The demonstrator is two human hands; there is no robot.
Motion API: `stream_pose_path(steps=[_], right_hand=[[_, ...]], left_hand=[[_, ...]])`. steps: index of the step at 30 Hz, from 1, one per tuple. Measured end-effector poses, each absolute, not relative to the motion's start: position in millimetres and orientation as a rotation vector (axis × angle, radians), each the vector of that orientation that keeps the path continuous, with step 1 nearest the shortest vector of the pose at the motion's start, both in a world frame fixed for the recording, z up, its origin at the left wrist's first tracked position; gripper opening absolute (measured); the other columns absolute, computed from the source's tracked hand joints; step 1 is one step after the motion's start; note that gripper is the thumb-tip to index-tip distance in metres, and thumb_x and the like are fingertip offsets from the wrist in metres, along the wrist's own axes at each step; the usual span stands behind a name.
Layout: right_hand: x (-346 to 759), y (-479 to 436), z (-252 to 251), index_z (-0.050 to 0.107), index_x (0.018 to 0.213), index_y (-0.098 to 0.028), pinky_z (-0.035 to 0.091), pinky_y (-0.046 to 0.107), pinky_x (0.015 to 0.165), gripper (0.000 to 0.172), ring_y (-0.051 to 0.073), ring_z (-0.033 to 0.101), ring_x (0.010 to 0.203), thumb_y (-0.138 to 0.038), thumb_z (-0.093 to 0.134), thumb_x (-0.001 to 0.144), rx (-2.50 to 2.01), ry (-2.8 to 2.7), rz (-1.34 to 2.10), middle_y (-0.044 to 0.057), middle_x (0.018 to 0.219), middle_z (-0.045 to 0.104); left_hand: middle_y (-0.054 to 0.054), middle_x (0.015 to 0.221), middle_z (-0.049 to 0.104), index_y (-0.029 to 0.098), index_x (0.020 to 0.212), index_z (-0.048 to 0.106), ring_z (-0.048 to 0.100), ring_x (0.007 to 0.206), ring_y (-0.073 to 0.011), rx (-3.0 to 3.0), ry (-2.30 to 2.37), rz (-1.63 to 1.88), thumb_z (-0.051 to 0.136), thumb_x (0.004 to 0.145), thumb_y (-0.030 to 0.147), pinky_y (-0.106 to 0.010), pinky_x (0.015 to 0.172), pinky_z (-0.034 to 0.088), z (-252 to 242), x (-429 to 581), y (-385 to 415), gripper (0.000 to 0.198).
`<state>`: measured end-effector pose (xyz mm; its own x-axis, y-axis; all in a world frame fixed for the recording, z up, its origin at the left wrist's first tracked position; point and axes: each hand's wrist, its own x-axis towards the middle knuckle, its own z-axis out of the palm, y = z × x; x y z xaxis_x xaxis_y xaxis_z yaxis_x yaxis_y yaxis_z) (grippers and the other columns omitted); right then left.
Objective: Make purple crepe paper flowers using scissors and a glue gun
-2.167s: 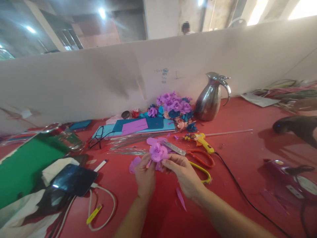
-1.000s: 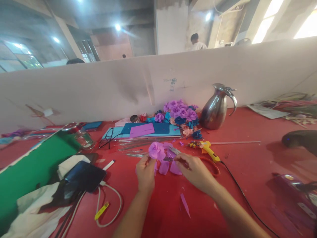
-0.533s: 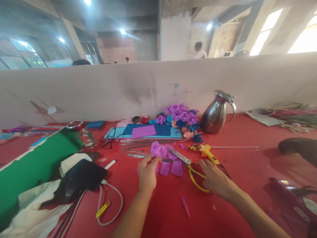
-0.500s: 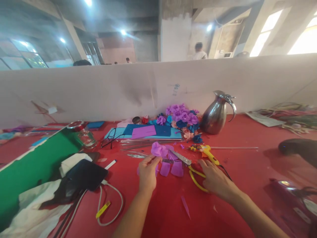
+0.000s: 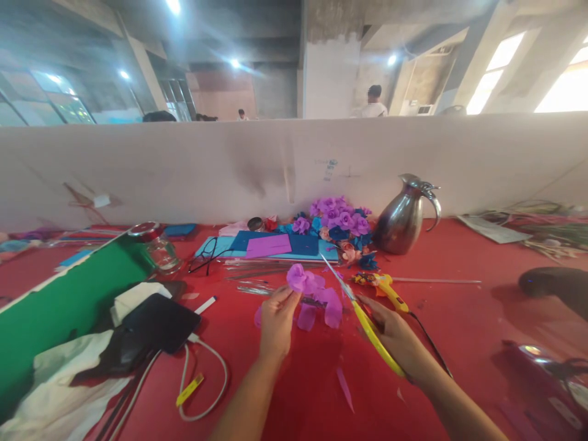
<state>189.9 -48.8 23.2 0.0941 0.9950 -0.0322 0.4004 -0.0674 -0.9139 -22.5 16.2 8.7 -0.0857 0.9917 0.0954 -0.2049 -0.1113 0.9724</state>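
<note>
At the bottom centre of the frame, a purple sliver of paper (image 5: 345, 389) is left on the red tabletop (image 5: 312, 398). Just beyond it, right of centre, the yellow-handled scissors (image 5: 365, 318) have now been taken up from the table, where they were seen lying among the petals in the preceding pictures. By this, it is judged, a cutting tool has been made ready for the flower work. The handle is held in the right hand (image 5: 394, 332), whose fingers are curled about it and partly hidden; the blades are pointed up and away, seemingly together.

At the middle of the frame, the left hand (image 5: 277, 321) is closed to a pinch, and by it the purple paper flower (image 5: 298, 279) is held up from beneath, apart from the blades. Loose purple petals (image 5: 332, 309) are spread just to the flower's right and below it.

Farther right, a yellow glue gun (image 5: 389, 293) is laid on its side. Beyond the hands, coloured sheets (image 5: 269, 246) are stacked, with finished-looking flowers (image 5: 337, 217) heaped beside them. At the right, a metal jug (image 5: 402, 219) is stood near the pale partition (image 5: 206, 165).
</note>
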Motion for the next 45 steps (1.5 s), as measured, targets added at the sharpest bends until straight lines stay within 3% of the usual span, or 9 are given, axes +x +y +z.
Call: stream_pose_path(steps=[4,6,8,11,16,22,28,36,45], right_hand=[[162,-32,35,0.062,0.107,-0.022,0.051,0.03,0.065,0.052,0.02,0.066,0.072,-0.038,0.082,0.061,-1.144,-0.973,1.244,0.002,0.079,0.068],[149,-21,35,0.064,0.095,-0.02,0.049,0.026,0.054,0.046,0.017,0.065,0.061,-0.042,0.083,0.06,-1.098,-0.843,1.333,0.003,0.075,0.068],[139,-12,30,0.063,0.079,-0.017,0.037,0.02,0.039,0.039,0.011,0.054,0.042,-0.048,0.079,0.063,-1.12,-0.812,1.362,0.001,0.057,0.063],[132,-8,19,0.054,0.062,-0.019,0.02,0.018,0.03,0.04,0.006,0.034,0.028,-0.056,0.07,0.067,-1.227,-0.839,1.361,-0.004,0.036,0.048],[133,-17,17,0.052,0.076,-0.021,0.017,0.016,0.03,0.033,0.005,0.03,0.027,-0.043,0.072,0.063,-1.274,-0.865,1.395,-0.01,0.035,0.044],[121,-21,16,0.044,0.099,-0.025,0.03,0.016,0.033,0.055,0.007,0.045,0.033,-0.045,0.081,0.062,-1.079,-0.717,1.418,-0.011,0.052,0.054],[112,-20,2,0.045,0.099,-0.025,0.037,0.015,0.04,0.046,0.006,0.054,0.043,-0.036,0.079,0.069,-0.928,-0.771,1.387,-0.01,0.063,0.056],[123,-14,-1,0.043,0.084,-0.022,0.027,0.013,0.034,0.042,0.001,0.036,0.035,-0.035,0.078,0.066,-0.905,-0.769,1.403,-0.012,0.058,0.051],[137,-10,4,0.048,0.076,-0.019,0.01,0.016,0.034,0.045,-0.001,0.022,0.034,-0.036,0.084,0.056,-0.763,-0.911,1.827,-0.009,0.055,0.052]], left_hand=[[-0.008,0.098,0.074,0.019,0.091,0.079,0.064,0.097,-0.0236,1.126,1.097,1.47,0.075,0.071,0.036,-0.033,0.088,0.049,13,-20,13,0.026],[-0.008,0.098,0.074,0.019,0.088,0.08,0.065,0.094,-0.0232,1.112,1.071,1.494,0.076,0.069,0.034,-0.032,0.084,0.05,14,-18,11,0.025],[-0.008,0.097,0.074,0.018,0.086,0.079,0.065,0.094,-0.0239,1.063,1.005,1.503,0.078,0.067,0.033,-0.033,0.082,0.051,16,-16,9,0.025],[-0.008,0.092,0.075,0.017,0.084,0.079,0.067,0.091,-0.0237,0.944,0.933,1.466,0.079,0.066,0.034,-0.033,0.081,0.052,19,-16,8,0.025],[-0.006,0.083,0.077,0.018,0.077,0.078,0.07,0.081,-0.0182,0.74,0.834,1.46,0.084,0.059,0.032,-0.03,0.082,0.054,25,-15,9,0.023],[-0.001,0.076,0.077,0.018,0.071,0.075,0.071,0.069,-0.014,0.528,0.789,1.41,0.091,0.047,0.027,-0.026,0.073,0.057,31,-4,3,0.029],[-0.001,0.07,0.075,0.016,0.068,0.074,0.07,0.065,-0.0109,0.401,0.81,1.352,0.093,0.041,0.023,-0.019,0.068,0.057,33,3,-1,0.034],[-0.003,0.07,0.075,0.014,0.067,0.076,0.068,0.065,-0.0091,0.471,0.839,1.319,0.093,0.041,0.023,-0.017,0.066,0.055,31,1,1,0.032],[0.003,0.049,0.062,0.018,0.058,0.073,0.054,0.05,-0.0087,0.815,0.754,1.178,0.089,0.047,0.019,-0.022,0.055,0.048,27,-14,4,0.019]])
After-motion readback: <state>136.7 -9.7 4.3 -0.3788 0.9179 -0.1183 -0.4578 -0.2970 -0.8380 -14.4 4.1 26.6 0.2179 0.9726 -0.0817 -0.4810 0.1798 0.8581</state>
